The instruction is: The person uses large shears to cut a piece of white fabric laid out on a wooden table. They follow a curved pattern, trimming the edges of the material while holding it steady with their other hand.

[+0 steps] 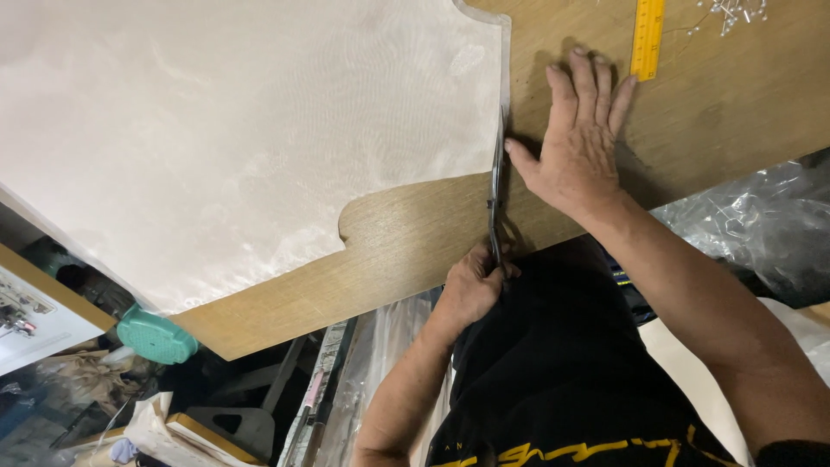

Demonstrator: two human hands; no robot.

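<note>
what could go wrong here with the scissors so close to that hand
1. The right hand lies flat on the table with its thumb tip right beside the scissors blade, so a nick seems possible.
2. The left hand works the scissors at the table edge, along the edge of the thin cream fabric; nothing visibly pins the fabric down there, so it might shift and the cut wander.

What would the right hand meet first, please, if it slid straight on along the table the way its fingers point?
Probably the yellow ruler: the right hand lies flat on the wooden table, fingertips almost touching the ruler's lower end; the silver pins lie further right.
</note>
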